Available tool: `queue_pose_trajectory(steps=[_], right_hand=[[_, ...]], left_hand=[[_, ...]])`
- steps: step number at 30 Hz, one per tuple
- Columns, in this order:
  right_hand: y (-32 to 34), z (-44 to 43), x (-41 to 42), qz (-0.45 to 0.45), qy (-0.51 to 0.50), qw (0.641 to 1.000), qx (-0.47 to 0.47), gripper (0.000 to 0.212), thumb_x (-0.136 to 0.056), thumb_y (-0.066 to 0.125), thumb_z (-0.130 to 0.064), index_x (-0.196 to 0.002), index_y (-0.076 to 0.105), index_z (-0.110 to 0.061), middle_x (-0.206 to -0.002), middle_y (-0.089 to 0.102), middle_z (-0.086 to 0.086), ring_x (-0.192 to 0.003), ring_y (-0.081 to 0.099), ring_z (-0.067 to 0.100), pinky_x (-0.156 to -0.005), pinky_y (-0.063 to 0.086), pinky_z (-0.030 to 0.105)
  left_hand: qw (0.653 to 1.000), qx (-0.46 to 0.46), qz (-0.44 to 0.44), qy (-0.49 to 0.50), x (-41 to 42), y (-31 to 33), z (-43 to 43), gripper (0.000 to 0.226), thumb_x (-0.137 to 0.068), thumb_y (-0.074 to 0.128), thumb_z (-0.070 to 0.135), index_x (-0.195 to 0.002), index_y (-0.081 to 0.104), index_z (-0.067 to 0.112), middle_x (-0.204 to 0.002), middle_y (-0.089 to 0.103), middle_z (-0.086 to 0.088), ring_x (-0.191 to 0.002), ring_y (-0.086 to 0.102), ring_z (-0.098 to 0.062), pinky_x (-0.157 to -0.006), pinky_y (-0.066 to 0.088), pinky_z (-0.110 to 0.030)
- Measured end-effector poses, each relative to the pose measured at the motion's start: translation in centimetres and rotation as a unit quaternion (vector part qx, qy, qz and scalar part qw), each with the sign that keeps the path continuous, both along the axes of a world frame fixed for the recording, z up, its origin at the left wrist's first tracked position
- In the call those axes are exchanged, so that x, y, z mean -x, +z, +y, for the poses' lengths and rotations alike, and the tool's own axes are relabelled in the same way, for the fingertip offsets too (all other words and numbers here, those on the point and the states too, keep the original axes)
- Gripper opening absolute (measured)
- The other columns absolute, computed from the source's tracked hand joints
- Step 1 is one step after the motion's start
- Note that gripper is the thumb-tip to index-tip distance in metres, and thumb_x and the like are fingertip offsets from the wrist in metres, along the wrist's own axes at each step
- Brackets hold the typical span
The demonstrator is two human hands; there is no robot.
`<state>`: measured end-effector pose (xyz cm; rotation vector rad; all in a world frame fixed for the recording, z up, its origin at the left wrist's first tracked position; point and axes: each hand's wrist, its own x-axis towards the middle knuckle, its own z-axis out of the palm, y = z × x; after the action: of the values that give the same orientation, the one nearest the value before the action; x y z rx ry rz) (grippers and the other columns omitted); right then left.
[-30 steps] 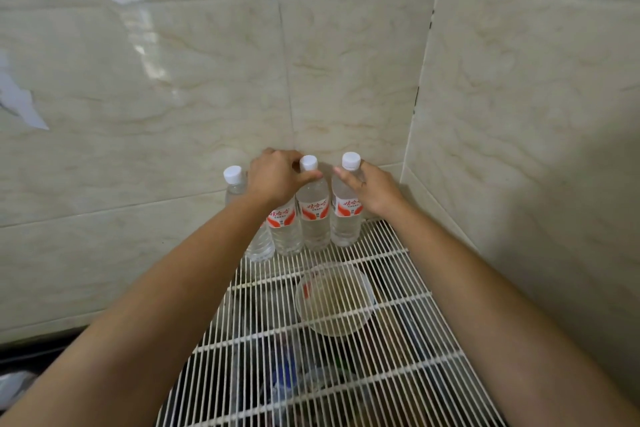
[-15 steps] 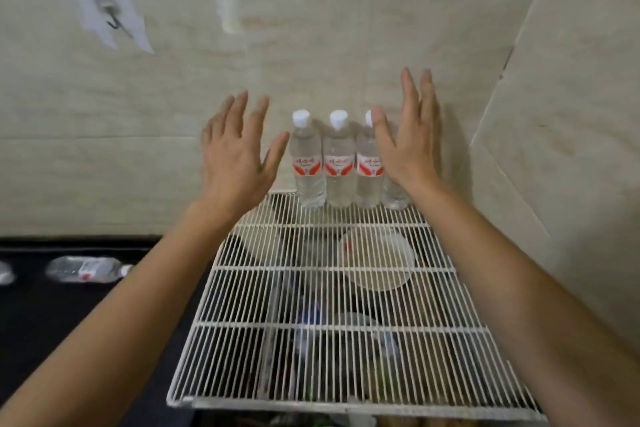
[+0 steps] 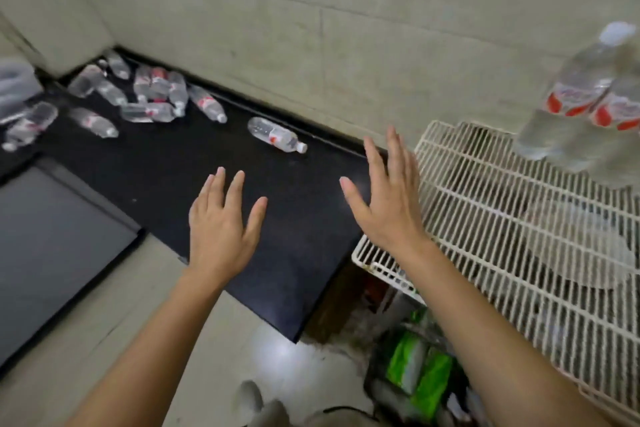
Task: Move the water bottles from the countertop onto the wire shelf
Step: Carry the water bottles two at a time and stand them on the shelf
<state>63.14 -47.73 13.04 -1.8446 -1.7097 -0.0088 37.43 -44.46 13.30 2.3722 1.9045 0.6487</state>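
Both hands hover empty over the black countertop (image 3: 173, 166), fingers spread. My left hand (image 3: 223, 222) is above the counter's middle; my right hand (image 3: 388, 198) is by the left edge of the white wire shelf (image 3: 485, 218). Clear water bottles with red labels and white caps stand upright on the shelf's far right (image 3: 588, 94), blurred. The nearest bottle (image 3: 277, 135) lies on its side on the counter by the wall. Several more bottles (image 3: 152, 94) lie in a loose heap at the counter's far left corner.
A grey flat panel (image 3: 52, 236) lies left of the counter. Tiled walls close in behind the counter and shelf. Under the shelf sit a green package (image 3: 415, 371) and other clutter. A bowl-like dish (image 3: 585, 253) shows through the shelf wires.
The view has swung left from the shelf toward the countertop. Both hands came away from the standing bottles and moved left and lower, staying empty with fingers spread.
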Motion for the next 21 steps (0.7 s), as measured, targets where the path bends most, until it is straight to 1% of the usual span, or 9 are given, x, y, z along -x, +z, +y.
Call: queue_pose_trajectory(steps=[3, 6, 11, 16, 21], right_hand=[[-1.4, 2.2, 6.9, 0.001, 0.024, 1.0, 0.004, 0.072, -0.101, 0.046, -0.052, -0.16, 0.022, -0.018, -0.169, 0.003, 0.014, -0.157, 0.002, 0.031, -0.126, 0.006, 0.052], [-2.9, 5.4, 14.2, -0.006, 0.028, 0.999, 0.026, 0.072, -0.102, 0.046, -0.052, -0.16, 0.021, -0.02, -0.17, 0.001, 0.012, -0.157, -0.001, 0.028, -0.126, 0.004, 0.051], [-5.2, 12.1, 25.7, -0.017, 0.06, 0.995, 0.08, 0.072, -0.102, 0.045, -0.051, -0.161, 0.02, -0.018, -0.17, -0.002, 0.014, -0.157, -0.004, 0.028, -0.126, 0.001, 0.049], [-6.5, 17.2, 32.6, -0.021, 0.067, 0.991, 0.117, 0.07, -0.102, 0.048, -0.047, -0.16, 0.023, -0.018, -0.17, 0.001, 0.015, -0.157, 0.0, 0.03, -0.124, -0.004, 0.044], [-8.6, 22.0, 33.6, -0.016, 0.056, 0.987, 0.149, 0.067, -0.102, 0.048, -0.045, -0.159, 0.024, -0.019, -0.17, 0.0, 0.013, -0.157, -0.003, 0.028, -0.124, -0.007, 0.042]], left_hand=[[0.999, 0.024, -0.023, 0.032, 6.2, -1.2, 1.6, 0.073, -0.095, 0.031, 0.058, -0.145, 0.05, 0.008, -0.154, 0.041, -0.024, -0.144, 0.037, -0.041, -0.112, 0.035, -0.056], [0.999, 0.038, -0.014, 0.009, 12.6, -2.4, 4.0, 0.071, -0.096, 0.031, 0.057, -0.145, 0.05, 0.009, -0.153, 0.042, -0.023, -0.143, 0.039, -0.041, -0.112, 0.036, -0.056], [0.999, 0.053, 0.01, -0.005, 23.4, -2.7, 8.7, 0.061, -0.102, 0.04, 0.052, -0.151, 0.042, 0.014, -0.161, 0.032, -0.017, -0.149, 0.029, -0.035, -0.116, 0.029, -0.051], [0.998, 0.061, 0.03, -0.01, 29.9, -2.6, 14.3, 0.07, -0.098, 0.028, 0.059, -0.151, 0.042, 0.015, -0.16, 0.034, -0.017, -0.148, 0.032, -0.034, -0.115, 0.033, -0.053], [0.995, 0.085, 0.034, -0.041, 30.6, -3.8, 20.9, 0.07, -0.097, 0.03, 0.057, -0.149, 0.045, 0.013, -0.157, 0.038, -0.019, -0.146, 0.035, -0.037, -0.113, 0.037, -0.056]])
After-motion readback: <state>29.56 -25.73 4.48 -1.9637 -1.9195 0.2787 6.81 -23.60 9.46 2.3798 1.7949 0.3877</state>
